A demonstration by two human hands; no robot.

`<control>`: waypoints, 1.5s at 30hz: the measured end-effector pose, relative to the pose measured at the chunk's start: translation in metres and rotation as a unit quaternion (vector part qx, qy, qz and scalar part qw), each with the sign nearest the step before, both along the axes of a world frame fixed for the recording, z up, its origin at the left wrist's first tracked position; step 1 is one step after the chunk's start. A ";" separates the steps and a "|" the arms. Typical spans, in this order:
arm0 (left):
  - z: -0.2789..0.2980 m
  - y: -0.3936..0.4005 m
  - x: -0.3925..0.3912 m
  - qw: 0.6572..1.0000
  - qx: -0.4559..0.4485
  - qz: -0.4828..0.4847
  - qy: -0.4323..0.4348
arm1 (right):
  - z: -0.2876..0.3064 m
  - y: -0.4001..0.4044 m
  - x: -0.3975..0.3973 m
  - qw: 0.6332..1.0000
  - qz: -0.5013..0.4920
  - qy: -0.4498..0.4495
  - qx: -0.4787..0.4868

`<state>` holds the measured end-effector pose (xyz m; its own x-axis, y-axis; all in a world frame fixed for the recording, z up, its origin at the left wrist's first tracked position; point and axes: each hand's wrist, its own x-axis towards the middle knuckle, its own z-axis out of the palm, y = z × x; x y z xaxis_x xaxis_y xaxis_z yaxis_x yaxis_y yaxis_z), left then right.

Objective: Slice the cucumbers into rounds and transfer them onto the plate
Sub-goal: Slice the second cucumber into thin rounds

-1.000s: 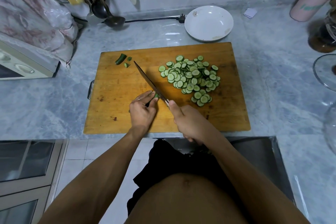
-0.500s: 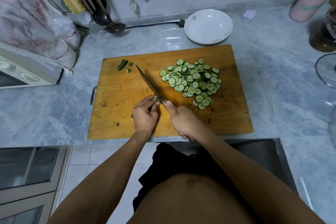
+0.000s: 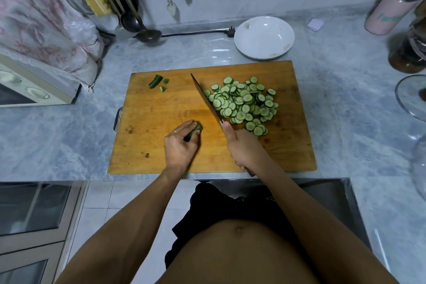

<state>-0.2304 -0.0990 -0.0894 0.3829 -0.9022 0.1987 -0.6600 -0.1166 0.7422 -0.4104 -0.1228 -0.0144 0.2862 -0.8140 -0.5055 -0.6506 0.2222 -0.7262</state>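
Cucumber stub left of the knife, sliced pile to its right.
We hold the cucumber stub [image 3: 196,130] in curled left hand [image 3: 179,147] fingers; right hand [image 3: 242,147] grips the knife [image 3: 205,99], blade clear to the stub's right, rounds [image 3: 244,104] beyond.

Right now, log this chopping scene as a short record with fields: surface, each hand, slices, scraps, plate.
surface: rectangular wooden cutting board on grey marble counter
left hand: grips short dark green cucumber stub on the board
right hand: holds long-bladed kitchen knife, blade apart from the stub, its edge against the slices
slices: pile of pale green cucumber rounds on the board, right of blade
scraps: dark green cucumber end pieces at the board's far left corner
plate: round white plate behind the board, holds no slices
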 end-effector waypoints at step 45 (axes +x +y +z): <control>0.006 -0.041 0.030 0.999 0.014 0.015 0.041 | 0.018 -0.003 0.043 0.997 0.023 -0.050 0.050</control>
